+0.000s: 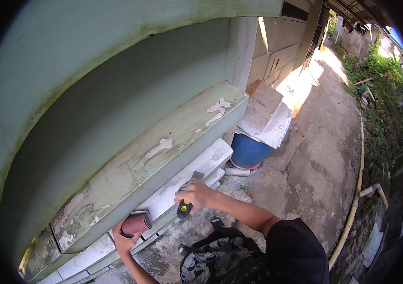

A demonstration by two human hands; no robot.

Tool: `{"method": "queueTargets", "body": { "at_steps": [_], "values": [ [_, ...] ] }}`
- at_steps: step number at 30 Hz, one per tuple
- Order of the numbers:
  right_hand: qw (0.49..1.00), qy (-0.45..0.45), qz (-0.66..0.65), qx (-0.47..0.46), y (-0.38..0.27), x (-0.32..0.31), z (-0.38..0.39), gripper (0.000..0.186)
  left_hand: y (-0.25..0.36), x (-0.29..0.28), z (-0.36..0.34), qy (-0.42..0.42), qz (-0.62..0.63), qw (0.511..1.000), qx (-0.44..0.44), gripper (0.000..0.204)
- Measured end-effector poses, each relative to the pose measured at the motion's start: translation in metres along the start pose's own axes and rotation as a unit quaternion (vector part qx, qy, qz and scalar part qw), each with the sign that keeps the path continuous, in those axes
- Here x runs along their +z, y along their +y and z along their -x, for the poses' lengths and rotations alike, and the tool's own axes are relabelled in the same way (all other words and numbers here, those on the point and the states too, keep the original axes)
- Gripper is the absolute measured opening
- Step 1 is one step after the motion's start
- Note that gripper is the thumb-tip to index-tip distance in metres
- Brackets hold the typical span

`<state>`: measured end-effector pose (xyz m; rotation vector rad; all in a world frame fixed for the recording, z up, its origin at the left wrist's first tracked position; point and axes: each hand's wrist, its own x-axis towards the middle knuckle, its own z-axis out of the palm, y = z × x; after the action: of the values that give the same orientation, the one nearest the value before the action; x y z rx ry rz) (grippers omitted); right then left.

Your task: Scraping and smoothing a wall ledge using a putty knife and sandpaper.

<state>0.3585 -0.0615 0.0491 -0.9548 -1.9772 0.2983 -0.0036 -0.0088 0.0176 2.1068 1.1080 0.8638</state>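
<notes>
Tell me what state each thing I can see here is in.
Left hand: closed around the reddish roll
Reddish roll: wound up, hollow end showing
Right hand: closed around the scraper
Scraper: held, blade pointing away from the person
Upper ledge: stained, paint peeled in patches
Blue container: topped by a brown board and pale sheet

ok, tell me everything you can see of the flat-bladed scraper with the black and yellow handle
The flat-bladed scraper with the black and yellow handle has a grey, metal-looking blade with a squarish end. The bare right hand grips its middle, hiding that part. The handle's end juts toward the lower left, showing a round yellow mark; the blade points up and right, over the white-painted lower ledge. Whether it touches that ledge can't be told.
</notes>
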Motion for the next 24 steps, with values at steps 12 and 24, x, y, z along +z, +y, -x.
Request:
{"method": "queueTargets", "body": {
  "at_steps": [12, 24],
  "values": [
    [0.984, 0.044, 0.145, 0.088, 0.063, -0.024, 0.018, 0.03, -0.001, 0.001, -0.001, -0.003, -0.015, 1.0, 0.018, 0.077],
    [0.994, 0.08, 0.07, 0.007, 0.023, -0.026, 0.002, 0.017, 0.0, -0.003, -0.002, -0.003, -0.013, 1.0, 0.003, 0.078]
  ]
}}
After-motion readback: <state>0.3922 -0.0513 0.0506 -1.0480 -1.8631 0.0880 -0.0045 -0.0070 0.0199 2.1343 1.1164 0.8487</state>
